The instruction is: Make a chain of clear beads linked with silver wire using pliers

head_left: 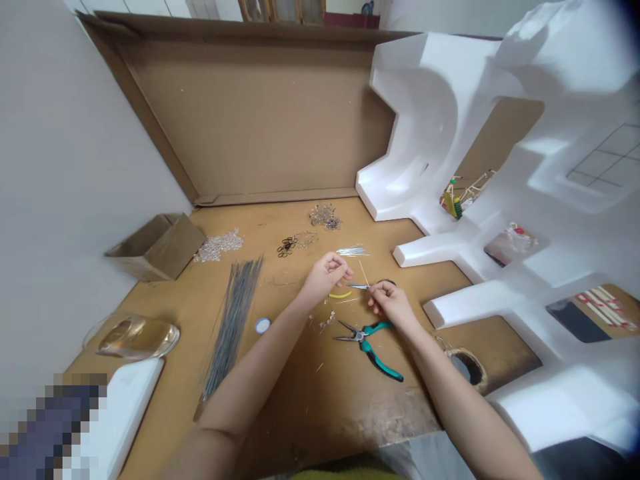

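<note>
Between its closed fingertips, my right hand (390,301) pinches a thin straight wire (364,273) that points up and to the left. My left hand (327,272) is a little further left, its fingers curled together; whatever is in them is too small to make out. Beneath and between the hands lie a pair of scissors (357,287), partly covered by my right hand, and a curved yellow piece (341,295). Teal-handled needle-nose pliers (381,363) rest with jaws apart below my right hand. Small clear pieces (327,321) are scattered nearby. A bundle of short silvery wires (353,251) lies just beyond the hands.
Long grey wires (233,313) lie left of my left forearm. Behind them are clear beads (220,245) and an open cardboard box (155,250). Black rings (287,247) sit further back. A glass mug (143,335) stands at left; white foam packing (450,253) borders the right.
</note>
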`<state>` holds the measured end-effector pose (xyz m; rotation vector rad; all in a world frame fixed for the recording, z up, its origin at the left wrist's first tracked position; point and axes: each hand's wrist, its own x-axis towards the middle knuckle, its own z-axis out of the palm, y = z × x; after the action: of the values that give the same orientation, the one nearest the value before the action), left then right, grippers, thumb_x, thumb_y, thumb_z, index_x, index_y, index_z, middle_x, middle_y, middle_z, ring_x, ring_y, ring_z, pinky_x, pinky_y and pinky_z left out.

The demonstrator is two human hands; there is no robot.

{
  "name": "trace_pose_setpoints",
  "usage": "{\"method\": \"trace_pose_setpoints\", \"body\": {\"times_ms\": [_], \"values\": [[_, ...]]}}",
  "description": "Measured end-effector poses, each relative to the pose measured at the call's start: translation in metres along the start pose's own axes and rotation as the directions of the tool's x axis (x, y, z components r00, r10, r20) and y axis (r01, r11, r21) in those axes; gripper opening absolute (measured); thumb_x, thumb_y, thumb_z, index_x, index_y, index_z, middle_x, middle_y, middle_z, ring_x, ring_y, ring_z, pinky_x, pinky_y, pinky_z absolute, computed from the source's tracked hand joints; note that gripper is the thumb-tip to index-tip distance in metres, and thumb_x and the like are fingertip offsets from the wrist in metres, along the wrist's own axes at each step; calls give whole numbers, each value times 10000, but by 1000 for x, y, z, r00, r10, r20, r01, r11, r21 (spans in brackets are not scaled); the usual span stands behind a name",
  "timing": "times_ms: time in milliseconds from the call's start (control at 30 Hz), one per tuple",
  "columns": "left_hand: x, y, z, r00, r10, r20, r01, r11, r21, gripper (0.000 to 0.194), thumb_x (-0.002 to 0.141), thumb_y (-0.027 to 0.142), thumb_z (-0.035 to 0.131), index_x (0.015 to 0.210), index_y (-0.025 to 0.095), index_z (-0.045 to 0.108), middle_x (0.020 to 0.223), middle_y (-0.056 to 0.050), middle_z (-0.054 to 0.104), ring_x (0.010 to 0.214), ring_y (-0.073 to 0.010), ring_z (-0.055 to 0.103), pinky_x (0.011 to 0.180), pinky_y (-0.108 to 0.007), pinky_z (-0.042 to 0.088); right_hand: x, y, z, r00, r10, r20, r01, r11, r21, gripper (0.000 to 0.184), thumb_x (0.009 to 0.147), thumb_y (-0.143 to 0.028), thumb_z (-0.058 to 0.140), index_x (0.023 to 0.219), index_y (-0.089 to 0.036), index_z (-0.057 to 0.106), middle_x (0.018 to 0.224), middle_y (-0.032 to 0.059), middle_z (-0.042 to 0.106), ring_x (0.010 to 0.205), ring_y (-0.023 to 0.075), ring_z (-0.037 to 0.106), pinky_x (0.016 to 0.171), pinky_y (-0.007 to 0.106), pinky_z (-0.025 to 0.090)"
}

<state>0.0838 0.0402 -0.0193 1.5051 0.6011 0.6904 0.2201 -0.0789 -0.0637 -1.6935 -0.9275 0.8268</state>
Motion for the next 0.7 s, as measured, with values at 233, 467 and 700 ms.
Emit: {"method": "trace_pose_setpoints", "body": {"times_ms": [233, 467, 700], "values": [[-9, 24, -18, 997, 39, 72, -43, 998, 52, 184, 765, 325, 542, 808, 148, 516, 779, -48, 632, 705, -113, 592, 541, -190, 432, 31, -28, -9, 992, -109, -64, 65, 875, -480, 326, 791, -358, 493, 1036, -155, 566, 772, 85, 678, 722, 202, 627, 675, 296, 438], [-16, 43, -28, 990, 86, 109, -87, 996, 9, 188, 775, 299, 543, 874, 141, 519, 690, -28, 613, 625, -97, 569, 522, -192, 431, -48, -31, -20, 961, -138, 238, 267, 678, -685, 430, 715, -382, 602, 1115, -227, 580, 1132, 99, 605, 1032, 256, 546, 872, 361, 384], [-18, 47, -30, 984, 95, 153, -89, 995, -49, 181, 769, 296, 566, 832, 135, 512, 714, -39, 629, 649, -105, 592, 568, -214, 450, -92, -10, -21, 889, -188, 418, 458, 408, -790, 787, 590, -384, 691, 1303, -189, 418, 1338, 164, 428, 1226, 342, 352, 960, 506, 299]]}}
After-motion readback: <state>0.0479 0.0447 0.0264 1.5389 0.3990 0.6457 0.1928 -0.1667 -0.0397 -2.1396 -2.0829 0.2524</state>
